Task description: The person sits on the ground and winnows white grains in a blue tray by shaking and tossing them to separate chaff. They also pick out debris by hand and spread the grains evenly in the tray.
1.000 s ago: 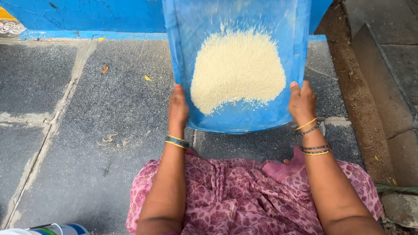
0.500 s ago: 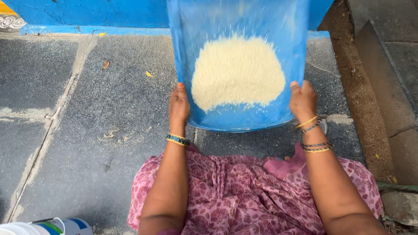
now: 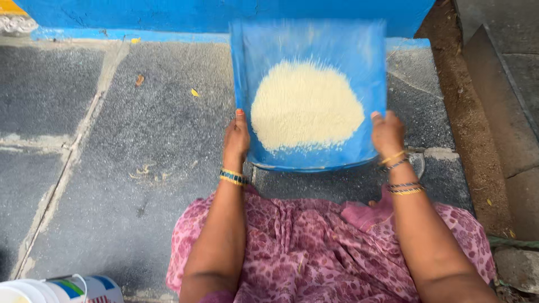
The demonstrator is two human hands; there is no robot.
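Observation:
A blue plastic winnowing tray (image 3: pixel 314 42) is held out in front of me above the stone floor. A mound of pale cream grain (image 3: pixel 306 106) lies in its near half. My left hand (image 3: pixel 236 137) grips the tray's left edge, and my right hand (image 3: pixel 387 133) grips the right edge. Both wrists carry bangles. The tray looks blurred at its far end. My lap, in pink patterned cloth (image 3: pixel 314 247), shows below the tray.
Grey stone slabs (image 3: pixel 112 168) with scattered chaff spread to the left. A blue painted wall base (image 3: pixel 140 14) runs along the top. A white container with a handle (image 3: pixel 62 289) stands at the bottom left. A strip of soil (image 3: pixel 466 112) and stone steps lie on the right.
The tray has come down and nearer to me. The grain mound has shifted slightly within it. Both hands keep the same hold.

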